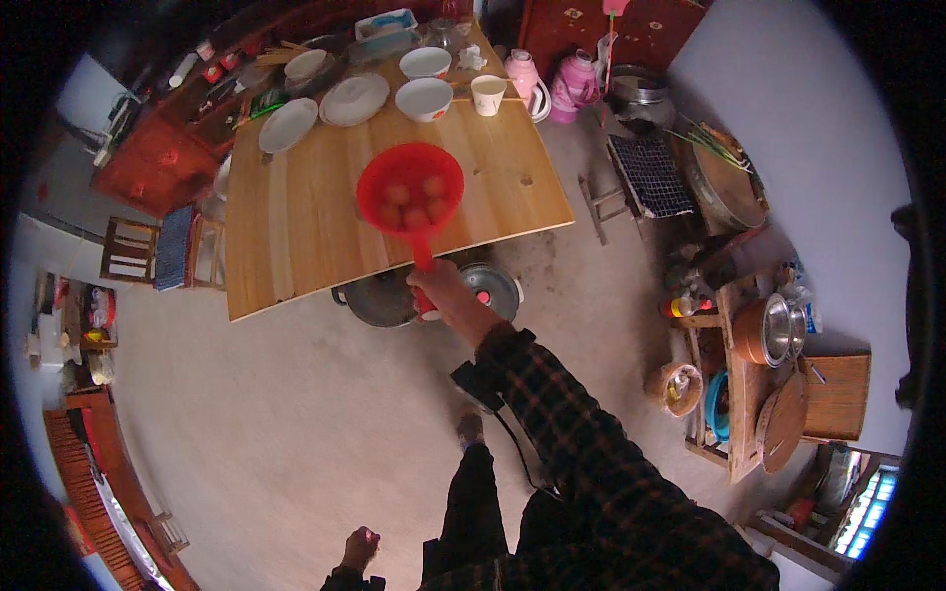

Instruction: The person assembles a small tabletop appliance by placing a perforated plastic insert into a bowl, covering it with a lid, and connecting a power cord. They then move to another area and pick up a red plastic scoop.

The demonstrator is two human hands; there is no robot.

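Observation:
My right hand (448, 293) is closed round the handle of a red plastic strainer (367, 202). Its bowl hangs over the near part of a wooden table (305, 227). In the bowl lie several round, pale brown eggs (390, 215). Low in the view, my left hand (361, 548) hangs by my leg, away from the table. Its fingers are curled, and a small reddish spot shows at them; I cannot make out what they hold, if anything.
White bowls (425, 99), plates (290, 125) and a paper cup (488, 96) stand along the table's far side. Below its near edge are a dark pan (374, 298) and a lidded pot (503, 288). Pink thermoses (574, 87) and a wooden stand (734, 394) are at the right.

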